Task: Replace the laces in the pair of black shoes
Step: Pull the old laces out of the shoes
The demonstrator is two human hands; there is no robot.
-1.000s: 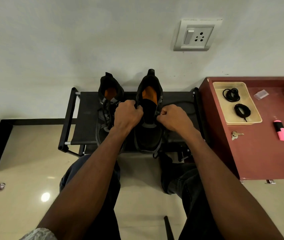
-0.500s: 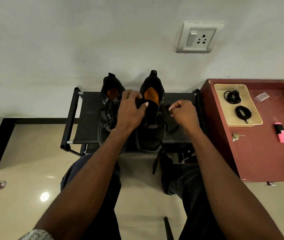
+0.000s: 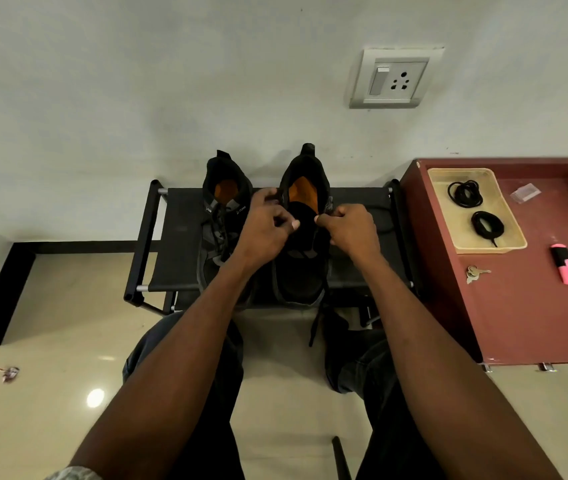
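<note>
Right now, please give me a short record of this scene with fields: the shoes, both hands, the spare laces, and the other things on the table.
shoes: two black shoes on a black rack, heels toward the wall
left shoe: laces in place
right shoe: lace loosened, one end hangs over the rack's front edge
left hand: at the right shoe's collar, fingers curled
right hand: at the same shoe's other side, pinching; what it pinches cannot be told
spare laces: two black coils in a beige tray
red table: keys, pink highlighter
</note>
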